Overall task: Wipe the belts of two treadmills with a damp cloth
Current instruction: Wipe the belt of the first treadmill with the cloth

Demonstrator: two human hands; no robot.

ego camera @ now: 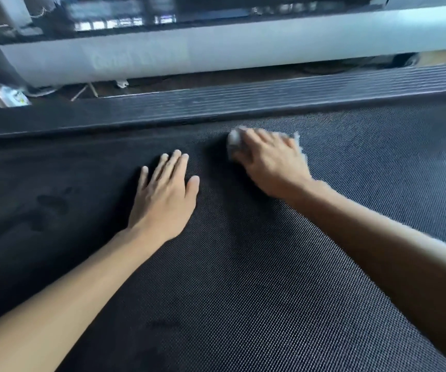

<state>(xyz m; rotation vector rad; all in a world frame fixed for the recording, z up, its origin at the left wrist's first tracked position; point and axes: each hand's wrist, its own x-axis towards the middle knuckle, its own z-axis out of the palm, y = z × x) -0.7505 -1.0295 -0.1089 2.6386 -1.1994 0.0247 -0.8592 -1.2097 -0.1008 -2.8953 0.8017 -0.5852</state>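
**Cloth Pressed at the Belt's Far Edge, Other Hand Flat Beside It**

A person leans over a dark woven treadmill belt [243, 277], both bare forearms reaching across it from the near edge. The right hand [270, 162] lies on top of a pale grey cloth [234, 138], fingers spread and fairly straight over it, pressing it down rather than clutching it. Both hand and cloth are blurred, so the thumb's hold cannot be made out. The cloth sits on the belt close to its far edge, bunched, with a lump showing past the hand on one side and a frayed tuft on the other.

The left hand [162, 194] rests palm down on the belt, released, fingers straight and close together, near the cloth but not touching it.

Darker blotches [50, 208] mark the belt toward its left end. Along the far edge runs a ribbed black side rail [270, 98]. Beyond it stands a long white machine body [216, 49], and a white power strip [12, 96] lies on the floor at far left.
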